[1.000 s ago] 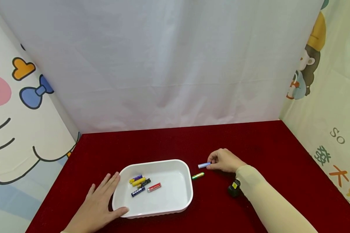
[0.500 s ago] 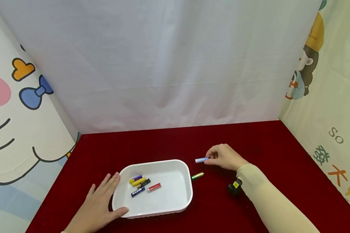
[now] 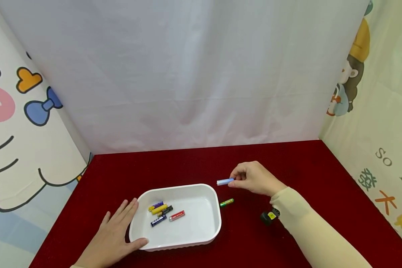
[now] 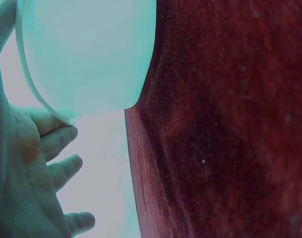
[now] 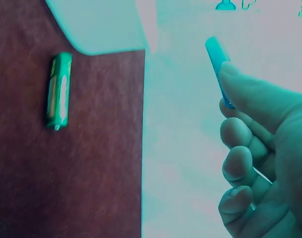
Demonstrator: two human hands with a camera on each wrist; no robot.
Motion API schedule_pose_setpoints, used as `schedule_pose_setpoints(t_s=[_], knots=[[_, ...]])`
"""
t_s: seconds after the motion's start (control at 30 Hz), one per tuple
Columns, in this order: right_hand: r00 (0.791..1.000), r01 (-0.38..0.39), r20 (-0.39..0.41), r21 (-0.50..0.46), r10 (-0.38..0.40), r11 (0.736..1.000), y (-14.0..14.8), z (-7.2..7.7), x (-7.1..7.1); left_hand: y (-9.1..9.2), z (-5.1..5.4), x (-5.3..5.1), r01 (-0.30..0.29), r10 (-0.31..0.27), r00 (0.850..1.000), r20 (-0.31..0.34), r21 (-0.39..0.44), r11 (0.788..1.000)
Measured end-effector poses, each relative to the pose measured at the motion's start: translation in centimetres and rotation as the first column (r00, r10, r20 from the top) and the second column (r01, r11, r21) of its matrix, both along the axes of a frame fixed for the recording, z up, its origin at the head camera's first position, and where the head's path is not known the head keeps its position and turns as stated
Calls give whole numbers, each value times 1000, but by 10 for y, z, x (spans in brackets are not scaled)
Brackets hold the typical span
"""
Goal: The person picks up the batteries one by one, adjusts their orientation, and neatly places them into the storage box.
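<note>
My right hand (image 3: 256, 178) pinches a light blue battery (image 3: 223, 181) between thumb and fingers, raised above the cloth beyond the tray's right end. The right wrist view shows this battery (image 5: 216, 54) sticking out past the thumb. My left hand (image 3: 115, 232) rests with spread fingers against the left end of a white tray (image 3: 217, 219). Inside the tray lie several batteries: a red one (image 3: 177, 216), a dark blue one (image 3: 159, 220), a yellow one (image 3: 159, 209), a black one and a purple one. A green battery (image 3: 227, 202) lies on the cloth beside the tray's right wall.
A dark red cloth (image 3: 288, 160) covers the table. Behind it hangs a white curtain (image 3: 204, 74), with printed panels on the left and right. A black wrist device (image 3: 270, 216) hangs under my right sleeve.
My right hand has lifted the light blue battery from the cloth and carried it left and farther back, towards the tray. The left hand and tray have stayed put.
</note>
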State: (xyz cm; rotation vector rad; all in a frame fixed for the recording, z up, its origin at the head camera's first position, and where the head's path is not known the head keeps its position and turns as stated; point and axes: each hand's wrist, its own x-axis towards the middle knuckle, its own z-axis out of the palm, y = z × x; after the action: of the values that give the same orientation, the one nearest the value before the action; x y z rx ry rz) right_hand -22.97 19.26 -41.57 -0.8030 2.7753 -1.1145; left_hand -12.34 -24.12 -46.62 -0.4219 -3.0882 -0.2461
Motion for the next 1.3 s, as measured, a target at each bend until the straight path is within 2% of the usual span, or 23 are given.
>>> schedule_pose_setpoints(t_s=[0.27,0.67,0.83,1.0,1.17,1.3], knots=[[993,-72,-91,47,76,996,-20,12,10,1,-3,0,1,-1,1000,0,3,1000],[982,-126,-125,133,142,983,-53,21,11,2,-3,2,0,0,1000,10,14,1000],[982,-134,-112,169,154,976,-63,23,10,4,-4,3,4,-5,1000,7,22,1000],[977,-174,-86,199,194,964,-77,25,10,3,-4,2,12,-12,1000,-15,23,1000],[966,-228,-58,253,251,940,-98,25,9,0,-3,0,14,-13,1000,-27,25,1000],[962,-260,-3,292,273,920,-111,21,9,0,-4,0,6,-6,1000,-6,30,1000]])
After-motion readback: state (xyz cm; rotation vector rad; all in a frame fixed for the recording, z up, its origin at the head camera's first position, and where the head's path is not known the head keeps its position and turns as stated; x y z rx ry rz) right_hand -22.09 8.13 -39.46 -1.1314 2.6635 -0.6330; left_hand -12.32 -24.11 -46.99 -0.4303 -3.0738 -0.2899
